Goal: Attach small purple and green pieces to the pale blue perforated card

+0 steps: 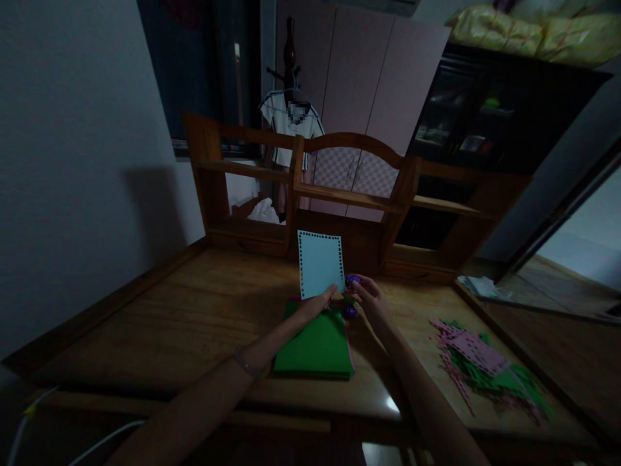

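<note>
My left hand (326,299) pinches the lower right part of a light blue paper sheet (320,262), its thumb lying on the sheet. A row of small punched holes runs along the sheet's top, left and right edges. My right hand (371,299) is closed around a small purple craft punch (352,281) at the sheet's right edge. Just below it is another rounded purple piece (350,311); I cannot tell whether the two are joined. Under my left hand lies a stack of green paper (314,346), with a pink edge showing at its right side.
On the desk (208,310), to the right, lies a pile of pink and green punched paper strips (485,362). A wooden shelf unit (349,194) stands along the desk's back edge. A wall (97,162) borders the left side. White cables (104,443) hang at the lower left.
</note>
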A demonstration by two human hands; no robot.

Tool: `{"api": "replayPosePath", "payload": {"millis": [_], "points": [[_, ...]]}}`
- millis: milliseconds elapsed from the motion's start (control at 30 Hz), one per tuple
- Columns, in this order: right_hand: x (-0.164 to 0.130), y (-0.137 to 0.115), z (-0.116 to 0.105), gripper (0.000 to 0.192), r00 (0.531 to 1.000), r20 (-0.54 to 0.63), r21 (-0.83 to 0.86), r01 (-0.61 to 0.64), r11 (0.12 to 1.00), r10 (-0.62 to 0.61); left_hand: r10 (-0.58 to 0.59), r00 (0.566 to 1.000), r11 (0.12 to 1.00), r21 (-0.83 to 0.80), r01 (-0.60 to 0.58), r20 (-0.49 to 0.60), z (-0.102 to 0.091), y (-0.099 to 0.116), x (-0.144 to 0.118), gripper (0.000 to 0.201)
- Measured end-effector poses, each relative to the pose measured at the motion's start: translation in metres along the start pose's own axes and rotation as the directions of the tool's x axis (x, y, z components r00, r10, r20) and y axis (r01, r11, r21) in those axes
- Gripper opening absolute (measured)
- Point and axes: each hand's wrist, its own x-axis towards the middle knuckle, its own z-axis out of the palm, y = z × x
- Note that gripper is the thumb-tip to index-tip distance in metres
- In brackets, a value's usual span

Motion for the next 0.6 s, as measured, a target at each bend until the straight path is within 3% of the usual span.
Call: {"api": "replayPosePath", "payload": {"millis": [233, 600], "points": [[-0.0009, -0.0036, 0.0013, 0.040, 0.999, -0.028, 0.020, -0.020, 1.000, 0.021, 0.001, 1.000, 1.000, 0.020, -0.001, 0.013, 0.0012, -0.0043, 0.0029, 0.056], [0.0029, 0.0014, -0.0016, 0.037, 0.996, -0.035, 0.063, -0.078, 0.995, 0.081, -0.031, 0.999, 0.992, 0.124, 0.028, 0.024, -0.0014, 0.0055, -0.0024, 0.059]]}}
